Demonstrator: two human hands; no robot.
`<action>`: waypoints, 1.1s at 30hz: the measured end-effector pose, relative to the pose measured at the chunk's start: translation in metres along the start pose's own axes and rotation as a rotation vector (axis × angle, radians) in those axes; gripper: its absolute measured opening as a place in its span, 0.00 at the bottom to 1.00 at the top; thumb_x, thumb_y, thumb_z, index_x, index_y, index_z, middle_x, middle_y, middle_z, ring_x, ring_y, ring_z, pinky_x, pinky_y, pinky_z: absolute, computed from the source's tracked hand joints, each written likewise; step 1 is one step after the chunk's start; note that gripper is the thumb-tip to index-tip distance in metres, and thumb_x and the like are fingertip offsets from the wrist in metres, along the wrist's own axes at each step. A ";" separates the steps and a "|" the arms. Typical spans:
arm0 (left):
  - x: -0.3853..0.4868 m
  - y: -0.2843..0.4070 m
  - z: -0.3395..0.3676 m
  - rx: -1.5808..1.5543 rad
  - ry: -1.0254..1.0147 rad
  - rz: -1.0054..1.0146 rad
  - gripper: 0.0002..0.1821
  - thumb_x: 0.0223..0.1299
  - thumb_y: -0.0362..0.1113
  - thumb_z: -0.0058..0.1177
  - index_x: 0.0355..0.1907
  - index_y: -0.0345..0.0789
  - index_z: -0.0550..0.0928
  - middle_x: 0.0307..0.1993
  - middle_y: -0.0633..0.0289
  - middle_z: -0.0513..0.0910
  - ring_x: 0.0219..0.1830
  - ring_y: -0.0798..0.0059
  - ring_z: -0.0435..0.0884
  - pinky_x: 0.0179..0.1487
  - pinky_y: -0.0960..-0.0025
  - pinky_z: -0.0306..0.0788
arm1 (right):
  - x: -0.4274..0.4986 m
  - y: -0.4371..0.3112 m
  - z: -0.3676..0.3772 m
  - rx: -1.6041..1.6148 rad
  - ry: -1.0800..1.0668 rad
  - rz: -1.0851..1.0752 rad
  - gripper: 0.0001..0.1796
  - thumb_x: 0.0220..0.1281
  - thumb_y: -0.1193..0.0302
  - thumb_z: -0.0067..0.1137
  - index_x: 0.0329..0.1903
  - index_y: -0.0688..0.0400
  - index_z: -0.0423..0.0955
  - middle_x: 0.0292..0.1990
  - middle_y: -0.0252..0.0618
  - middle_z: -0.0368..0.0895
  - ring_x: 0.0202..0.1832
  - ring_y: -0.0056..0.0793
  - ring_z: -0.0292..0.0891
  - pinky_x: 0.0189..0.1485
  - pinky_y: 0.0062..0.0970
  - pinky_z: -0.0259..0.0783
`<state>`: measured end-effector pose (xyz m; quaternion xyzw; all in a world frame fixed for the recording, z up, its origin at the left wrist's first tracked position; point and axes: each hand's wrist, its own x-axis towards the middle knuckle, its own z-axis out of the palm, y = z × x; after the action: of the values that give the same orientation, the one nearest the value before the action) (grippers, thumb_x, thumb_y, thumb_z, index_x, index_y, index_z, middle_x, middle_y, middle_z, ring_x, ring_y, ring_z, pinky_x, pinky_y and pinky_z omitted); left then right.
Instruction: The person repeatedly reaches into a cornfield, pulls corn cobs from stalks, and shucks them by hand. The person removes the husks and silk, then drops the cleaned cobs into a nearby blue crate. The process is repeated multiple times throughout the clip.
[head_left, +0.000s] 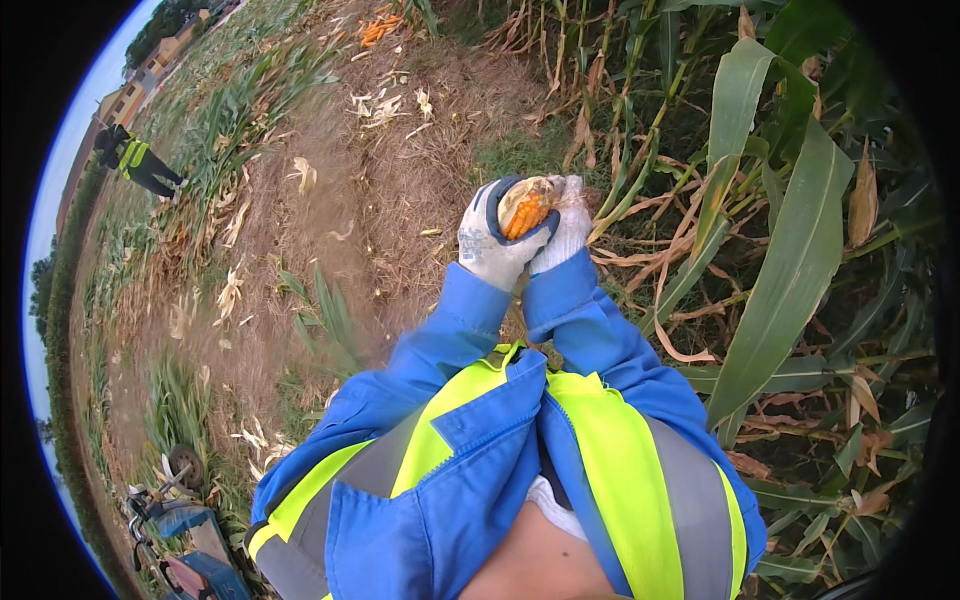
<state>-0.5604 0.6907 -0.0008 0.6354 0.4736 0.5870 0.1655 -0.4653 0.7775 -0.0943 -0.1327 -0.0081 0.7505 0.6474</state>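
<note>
Both my hands, in pale work gloves with dark palms, meet before my chest. In my left hand (499, 232) lies an ear of corn (527, 213), its orange kernels bared on the near side and dry husk still over the upper part. My right hand (566, 221) closes on the stalk end of the same ear, beside the left. Dry bits stick out past its fingers. The fingertips of the right hand are partly hidden.
Standing corn plants (787, 277) fill the right side, with broad leaves near my arm. Husks (386, 111) litter the soil; orange ears (380, 28) lie piled beyond. A person (142, 161) in a reflective vest stands far left. A blue wheeled vehicle (187, 532) is at lower left.
</note>
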 end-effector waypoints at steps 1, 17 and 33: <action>0.007 0.002 -0.006 0.060 -0.024 -0.071 0.33 0.39 0.46 0.72 0.49 0.33 0.79 0.41 0.52 0.81 0.44 0.53 0.81 0.50 0.60 0.75 | -0.024 0.006 0.024 -0.117 -0.041 0.006 0.15 0.71 0.58 0.40 0.37 0.54 0.73 0.41 0.40 0.79 0.44 0.38 0.76 0.55 0.38 0.73; 0.009 -0.066 -0.002 -0.872 0.231 -0.587 0.20 0.56 0.33 0.64 0.50 0.31 0.77 0.39 0.64 0.81 0.37 0.76 0.80 0.42 0.73 0.75 | -0.057 0.000 0.076 0.008 -0.112 0.068 0.23 0.74 0.61 0.43 0.19 0.50 0.57 0.12 0.28 0.49 0.16 0.20 0.45 0.25 0.20 0.56; 0.043 -0.059 -0.079 -0.510 0.384 -0.238 0.15 0.54 0.24 0.63 0.44 0.30 0.76 0.35 0.61 0.81 0.35 0.76 0.82 0.37 0.76 0.76 | -0.057 -0.010 0.023 -2.001 -0.327 -0.573 0.41 0.51 0.56 0.68 0.64 0.61 0.61 0.58 0.47 0.72 0.60 0.36 0.70 0.61 0.29 0.68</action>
<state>-0.6613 0.7268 -0.0009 0.3917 0.4047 0.7721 0.2943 -0.4530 0.7275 -0.0600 -0.4968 -0.7423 0.2292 0.3868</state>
